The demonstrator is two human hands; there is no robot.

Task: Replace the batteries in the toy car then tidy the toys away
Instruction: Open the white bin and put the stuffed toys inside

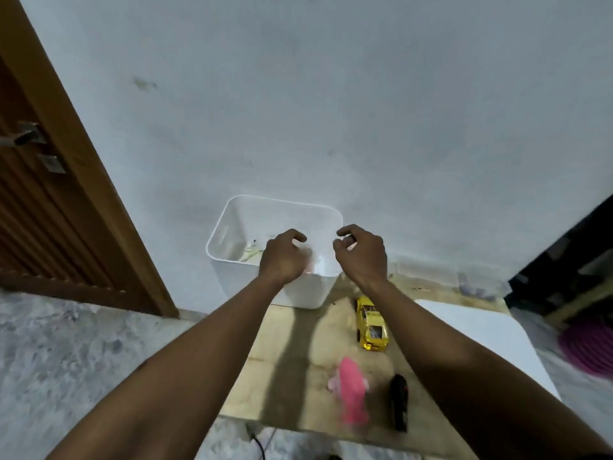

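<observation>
A white plastic bin (232, 227) stands against the wall at the far end of a low wooden board (298, 343). My left hand (283, 255) and my right hand (363, 255) hover over the bin's near rim, fingers curled apart, holding nothing. Something pale lies at the bin's bottom, partly hidden by my left hand. A yellow toy car (371, 323) sits on the board below my right wrist. Nearer me lie a pink toy (352, 393) and a black remote-like object (398, 405).
A brown wooden door (49, 210) stands at the left. A white panel (481, 336) lies at the board's right side. Dark furniture (570, 260) and a pink object (587, 346) are at the far right. The floor is mottled grey.
</observation>
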